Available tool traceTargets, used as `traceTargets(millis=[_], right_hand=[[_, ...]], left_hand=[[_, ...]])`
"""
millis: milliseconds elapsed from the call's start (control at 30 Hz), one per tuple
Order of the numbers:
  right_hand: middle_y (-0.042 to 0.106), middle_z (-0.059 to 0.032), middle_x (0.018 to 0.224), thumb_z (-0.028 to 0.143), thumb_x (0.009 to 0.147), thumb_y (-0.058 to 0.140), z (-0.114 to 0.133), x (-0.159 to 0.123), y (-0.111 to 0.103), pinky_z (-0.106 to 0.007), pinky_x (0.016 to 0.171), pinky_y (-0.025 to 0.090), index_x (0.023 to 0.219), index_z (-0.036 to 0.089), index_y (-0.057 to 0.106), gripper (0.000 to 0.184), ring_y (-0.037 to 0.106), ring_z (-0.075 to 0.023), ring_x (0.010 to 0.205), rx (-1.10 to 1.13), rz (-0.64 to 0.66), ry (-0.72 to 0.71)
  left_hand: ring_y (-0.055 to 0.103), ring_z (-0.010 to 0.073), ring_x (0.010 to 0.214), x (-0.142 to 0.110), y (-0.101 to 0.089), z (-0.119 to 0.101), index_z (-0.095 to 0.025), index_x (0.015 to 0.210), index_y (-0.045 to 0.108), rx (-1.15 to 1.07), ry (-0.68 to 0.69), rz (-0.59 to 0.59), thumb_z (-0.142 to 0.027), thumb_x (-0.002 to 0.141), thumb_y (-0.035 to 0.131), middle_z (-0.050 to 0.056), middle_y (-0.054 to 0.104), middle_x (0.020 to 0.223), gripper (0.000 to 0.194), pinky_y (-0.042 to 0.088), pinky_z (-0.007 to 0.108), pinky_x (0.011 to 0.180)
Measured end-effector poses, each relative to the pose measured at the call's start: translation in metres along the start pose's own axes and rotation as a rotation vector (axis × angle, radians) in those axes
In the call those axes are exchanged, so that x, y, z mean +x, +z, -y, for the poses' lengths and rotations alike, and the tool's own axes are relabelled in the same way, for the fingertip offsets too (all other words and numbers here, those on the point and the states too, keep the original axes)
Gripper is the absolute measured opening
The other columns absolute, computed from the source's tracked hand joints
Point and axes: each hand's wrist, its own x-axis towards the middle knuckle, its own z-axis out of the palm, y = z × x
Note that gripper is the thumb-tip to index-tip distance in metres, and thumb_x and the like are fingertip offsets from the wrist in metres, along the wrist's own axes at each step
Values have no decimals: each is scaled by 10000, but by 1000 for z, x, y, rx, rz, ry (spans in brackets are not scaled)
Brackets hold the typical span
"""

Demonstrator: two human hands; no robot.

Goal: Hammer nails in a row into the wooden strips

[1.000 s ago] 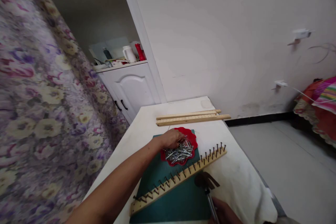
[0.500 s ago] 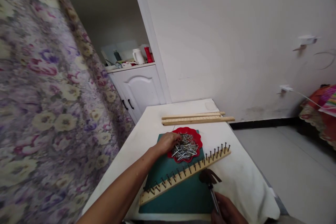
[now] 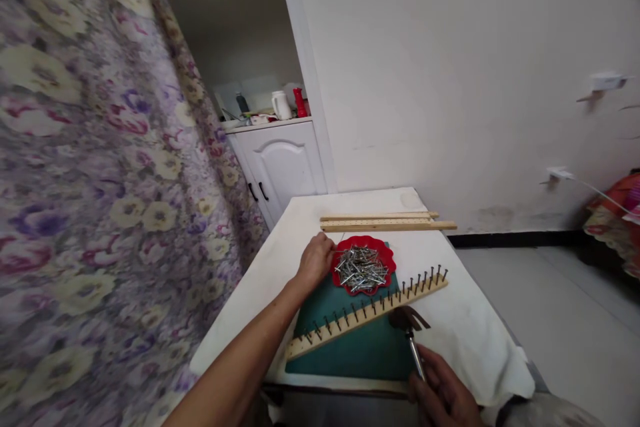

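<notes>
My left hand (image 3: 317, 257) is at the left rim of a scalloped red plate (image 3: 389, 257), its fingers pinched. A thin nail appears to stick out of the fingertips toward the plate. Piled in the plate are many loose silvery nails (image 3: 363, 270). My right hand (image 3: 444, 387) grips the handle of a claw hammer (image 3: 411, 337), whose dark head is just below the wooden strip. That pale strip (image 3: 345, 329) lies slantwise over a green mat (image 3: 350, 360), with a row of dark nails standing in it, some tilted at the left end.
More wooden strips (image 3: 380, 222) lie at the far side of the white-covered table (image 3: 475, 327). A floral curtain (image 3: 125, 200) hangs at left. Behind are a white cabinet (image 3: 287, 167) holding a white jug (image 3: 281, 105), and a wall with plugged-in adapters (image 3: 559, 173).
My left hand has drawn back from the nail pile to the plate's left rim. The hammer stays in my right hand near the strip. The whole view has shifted slightly.
</notes>
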Motion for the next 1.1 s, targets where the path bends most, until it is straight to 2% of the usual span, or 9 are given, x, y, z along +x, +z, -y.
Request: traceTargets(millis=[100,167,267,400,467,567,733,933,1100], right_hand=[[664,-21,633,494,644,743,5,-6,-1,-189,280,301,1073,206,629,529,396,-72,290,-21,20,36],[660,-14,635,487,651,742,4,-9,-1,-173,276,277,1093,196,606,546,382,-58,283,-37,24,47],[645,5,625,472,696,718,-2,-13,0,-152,294,237,1109,196,572,518,361,-38,271,-62,52,35],[619,23,610,456,722,697,-10,-17,5,-148,310,220,1116,193,562,492,362,-34,272,-96,94,23],[602,29,600,466,718,693,-12,-20,10,-155,300,210,1110,185,569,498,350,-35,267,-115,101,17],[600,23,607,471,727,682,-13,-24,19,-156,294,203,1116,185,571,495,341,-33,268,-127,125,9],[596,22,621,456,739,681,-14,-33,29,-136,299,209,1113,197,572,468,343,-25,289,-139,158,19],[576,26,589,415,715,716,-11,-38,35,-132,298,240,1095,190,602,455,371,-43,333,-131,133,52],[603,4,613,409,749,689,-10,-38,38,-134,302,207,1102,183,604,427,339,-29,322,-156,177,26]], left_hand=[[564,164,812,-33,-14,19,-181,829,572,-272,-151,-175,-210,829,437,39,588,851,138,447,271,734],[545,143,684,-66,-20,31,-188,803,547,-516,-276,-285,-267,817,465,-3,563,727,115,443,249,649],[496,124,550,-122,-19,41,-189,774,516,-766,-464,-366,-328,781,519,-42,510,579,140,412,231,560],[495,121,512,-184,1,36,-190,755,521,-978,-581,-291,-373,736,579,-42,530,549,192,409,227,533],[535,136,574,-203,13,28,-184,746,553,-989,-557,-236,-386,746,573,-18,569,595,202,428,234,571],[564,162,677,-215,24,17,-187,769,604,-912,-501,-226,-404,780,548,13,605,689,224,444,251,630],[553,164,704,-211,26,8,-203,764,648,-775,-389,-253,-361,807,532,27,598,776,200,436,253,646],[557,165,710,-207,34,10,-199,757,641,-729,-390,-221,-315,813,522,22,587,760,175,425,247,635],[563,164,707,-206,38,11,-205,755,644,-687,-371,-208,-300,814,516,22,589,766,170,422,246,625]])
